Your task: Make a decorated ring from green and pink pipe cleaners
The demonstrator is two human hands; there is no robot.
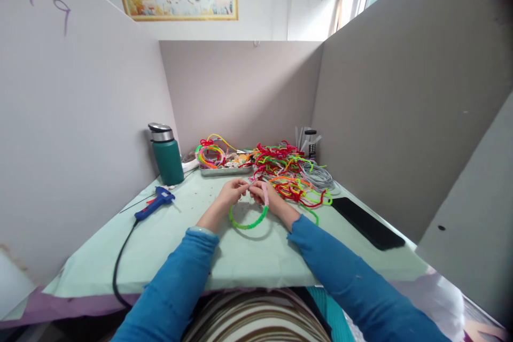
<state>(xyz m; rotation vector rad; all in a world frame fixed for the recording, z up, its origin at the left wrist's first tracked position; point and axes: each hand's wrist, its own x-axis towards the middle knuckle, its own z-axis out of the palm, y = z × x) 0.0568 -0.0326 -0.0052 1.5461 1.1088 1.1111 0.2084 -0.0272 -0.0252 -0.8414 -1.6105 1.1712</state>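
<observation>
Between my two hands is a fuzzy pipe-cleaner ring, bright green along its lower curve and pale pink on its right side. My left hand pinches the upper left part of the ring. My right hand pinches it close by, with the pink stretch crossing in front of the fingers. The fingertips of both hands nearly meet at the top of the ring, and the exact spot between them is too small to make out. Just beyond my right hand lies a tangled heap of coloured pipe cleaners.
A blue glue gun with a black cord lies at left, before a green bottle. Behind my hands stands a metal tray of small pieces and coloured rings. Grey wire and a black phone-like slab are at right. Partitions enclose the table.
</observation>
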